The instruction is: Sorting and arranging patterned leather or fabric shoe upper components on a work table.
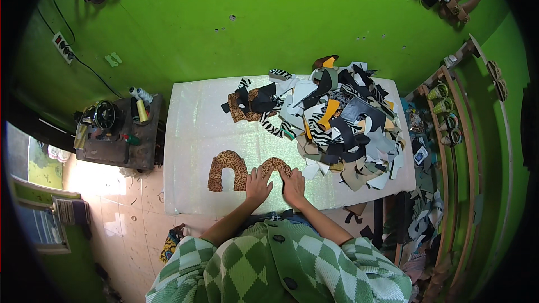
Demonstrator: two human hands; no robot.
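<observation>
Far left: sewing machine [105,115] on a dark side stand [120,154], thread spools [140,104] at its far edge, close enough to reach from the seat.

Tabletop [193,134] is pale and glittery. On its near left lies a leopard-print horseshoe piece [227,169], flat and untouched, apart from the hands. Looks parked as a finished or matching cut.

Just right of it is a second leopard-print arch piece [275,165], at the near edge, centre. Both hands are on it.
- Left hand [257,184]: palm down, fingers spread over the arch's left leg, pressing it flat to the tabletop.
- Right hand [294,186]: palm down on the right leg, fingers together and pointing far. Neither hand grips anything; both are flat and pressing. Likely smoothing or aligning the piece, hence one hand per leg to stop it shifting.

Far centre: small cluster of leopard and black cuts [251,102].

Right half: big heap of offcuts [342,126], zebra, black, white, mustard and tan, pushed far-right, which leaves the near strip as working room.

Far right: curved wooden rack [449,151] with shoe parts, more scraps on the floor [418,221] below.
</observation>
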